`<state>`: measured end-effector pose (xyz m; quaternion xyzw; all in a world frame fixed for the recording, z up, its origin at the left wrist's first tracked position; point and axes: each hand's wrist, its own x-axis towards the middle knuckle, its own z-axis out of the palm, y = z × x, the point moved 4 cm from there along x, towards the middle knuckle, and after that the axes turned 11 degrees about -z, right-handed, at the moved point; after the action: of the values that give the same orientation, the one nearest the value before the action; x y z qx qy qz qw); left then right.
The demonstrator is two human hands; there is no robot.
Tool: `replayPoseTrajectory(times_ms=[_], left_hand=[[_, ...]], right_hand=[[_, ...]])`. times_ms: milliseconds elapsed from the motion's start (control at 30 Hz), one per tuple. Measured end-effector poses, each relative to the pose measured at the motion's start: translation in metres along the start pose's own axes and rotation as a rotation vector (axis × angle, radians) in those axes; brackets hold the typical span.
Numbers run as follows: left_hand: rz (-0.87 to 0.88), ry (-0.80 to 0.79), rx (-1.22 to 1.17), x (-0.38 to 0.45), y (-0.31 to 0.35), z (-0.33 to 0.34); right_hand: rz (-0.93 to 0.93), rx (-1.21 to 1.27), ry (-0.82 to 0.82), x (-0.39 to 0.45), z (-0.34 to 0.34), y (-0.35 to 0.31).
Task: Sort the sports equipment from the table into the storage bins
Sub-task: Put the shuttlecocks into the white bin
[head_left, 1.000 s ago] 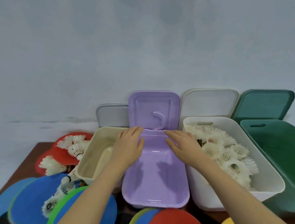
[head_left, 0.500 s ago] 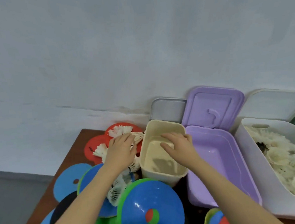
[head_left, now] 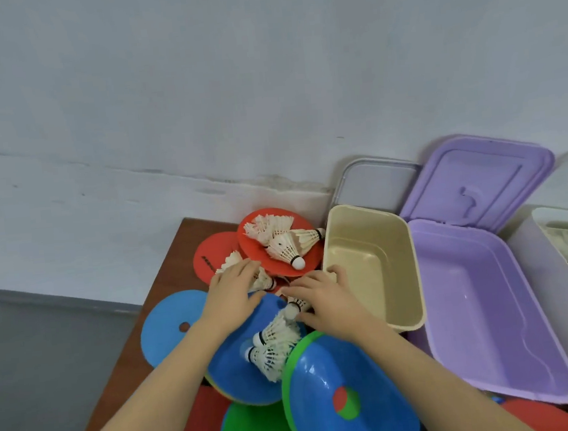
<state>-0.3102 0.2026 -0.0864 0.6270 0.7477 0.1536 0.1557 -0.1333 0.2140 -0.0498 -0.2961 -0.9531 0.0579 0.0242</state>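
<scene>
- Landmark: the cream bin [head_left: 372,262] stands open and holds nothing, on the brown counter [head_left: 174,269] against the wall [head_left: 195,85].
- Left hand [head_left: 231,297]: left of the cream bin, palm down, fingers extended over a shuttlecock [head_left: 259,279] that lies at the edge of a red disc [head_left: 210,256]. The fingers cover part of the shuttlecock; whether they grip it cannot be told.
- Right hand [head_left: 324,303]: at the near-left corner of the cream bin, palm down, fingers spread and lightly bent over the shuttlecocks there. No grip is visible; the hand reads as open.
- Upper shuttlecocks [head_left: 285,241]: a cluster on a second red disc [head_left: 309,261], just left of the cream bin's far end.
- Lower shuttlecocks [head_left: 273,347]: a cluster on a blue disc [head_left: 234,374], below the cream bin's near-left corner, beneath the right hand.
- Further discs: a light blue disc [head_left: 168,325] far left of the cream bin; a blue-and-green disc [head_left: 344,406] below it.
- Purple bin [head_left: 484,318]: touching the right side of the cream bin, nothing inside, lid [head_left: 478,181] propped behind.
- White bin [head_left: 556,277]: right of the purple bin, with shuttlecocks inside.
- Grey lid [head_left: 376,186]: leaning on the wall behind the cream bin.
</scene>
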Motion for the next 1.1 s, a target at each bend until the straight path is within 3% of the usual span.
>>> replayPoseTrajectory(times_ms=[200,500,733,900,1100], left_hand=[[0.028,0.062,-0.098,0.011,-0.009,0.004],[0.028,0.246,-0.348,0.003,-0.012,0.004],[0.036,0.4,-0.413,-0.016,-0.003,-0.028],[0.16,0.557,-0.372,-0.032,0.034,-0.058],[0.284,0.619,-0.43,-0.041,0.125,-0.069]], right_hand=[[-0.015,-0.052,0.038,0.006,0.013,-0.003],[0.097,0.155,0.363,-0.005,-0.001,-0.005],[0.14,0.393,0.608,-0.019,-0.027,-0.006],[0.111,0.35,0.709,-0.047,-0.04,0.003],[0.135,0.251,0.864,-0.116,-0.072,0.04]])
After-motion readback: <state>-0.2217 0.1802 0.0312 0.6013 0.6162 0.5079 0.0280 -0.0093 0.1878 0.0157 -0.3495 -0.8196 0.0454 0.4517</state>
